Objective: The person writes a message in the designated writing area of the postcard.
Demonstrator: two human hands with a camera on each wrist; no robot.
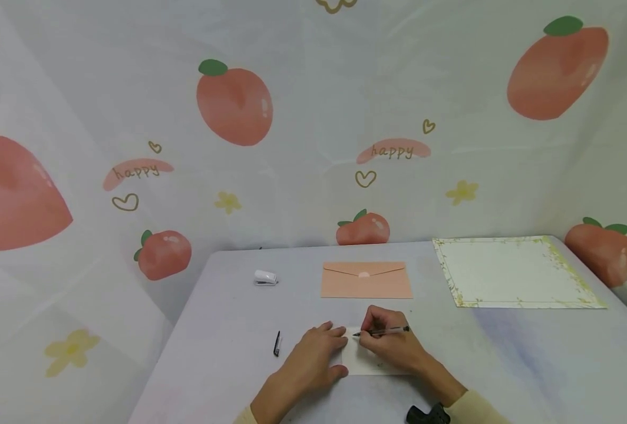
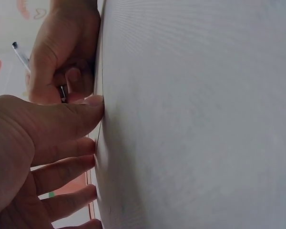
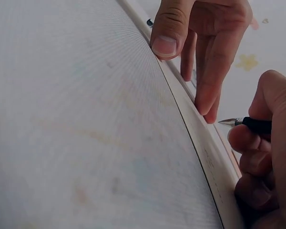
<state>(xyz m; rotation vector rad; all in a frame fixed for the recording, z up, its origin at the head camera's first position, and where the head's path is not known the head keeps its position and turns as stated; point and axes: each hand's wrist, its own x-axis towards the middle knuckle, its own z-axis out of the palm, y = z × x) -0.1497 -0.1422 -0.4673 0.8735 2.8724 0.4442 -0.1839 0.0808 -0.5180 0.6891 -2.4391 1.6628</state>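
A small white card (image 1: pixel 369 362) lies near the table's front edge. My left hand (image 1: pixel 316 356) rests flat on its left edge, fingers straight; the thumb and fingertips (image 3: pixel 207 71) press down by the card's rim (image 3: pixel 214 162). My right hand (image 1: pixel 393 344) grips a thin black pen (image 1: pixel 385 331), its tip pointing left over the card's upper part. The metal pen tip (image 3: pixel 229 122) hovers just off the card. In the left wrist view my left hand (image 2: pixel 52 143) lies along the card edge (image 2: pixel 98 143), with my right hand (image 2: pixel 66 52) and the pen (image 2: pixel 20 55) beyond.
A black pen cap (image 1: pixel 277 343) lies left of my hands. Further back are a pink envelope (image 1: pixel 366 280), a small white stapler-like object (image 1: pixel 266 277), and a sheet with a floral border (image 1: pixel 515 271) at back right. Peach-print cloth hangs behind the table (image 1: pixel 531 365).
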